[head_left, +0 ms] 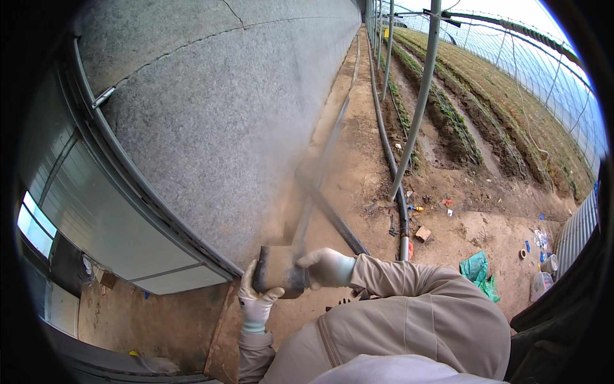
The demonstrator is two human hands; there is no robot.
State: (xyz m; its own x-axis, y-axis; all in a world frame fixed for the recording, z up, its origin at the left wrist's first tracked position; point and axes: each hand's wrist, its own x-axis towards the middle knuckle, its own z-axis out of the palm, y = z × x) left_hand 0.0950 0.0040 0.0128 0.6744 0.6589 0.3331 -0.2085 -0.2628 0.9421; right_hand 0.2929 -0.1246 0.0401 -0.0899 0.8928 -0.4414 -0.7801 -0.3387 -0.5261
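Observation:
Between my two gloved hands is a dark, box-like thing (279, 267) with a brown, dusty upper face; its exact kind is not plain. My left hand (257, 299) closes around its left side and lower corner, thumb toward the front. On its other side my right hand (325, 267) grips the edge with bent fingers, partly hidden behind it. Both gloves are whitish with pale blue-green cuffs. A haze of brown dust (284, 173) hangs just beyond the thing, against the grey wall covering.
A grey fabric-covered wall (211, 121) and a sliding door panel (150, 221) stand at left. Pipes (334, 214) lie along the dirt path ahead. A metal post (422, 105) rises beside planted rows. A green plastic bag (478, 275) and litter lie at right.

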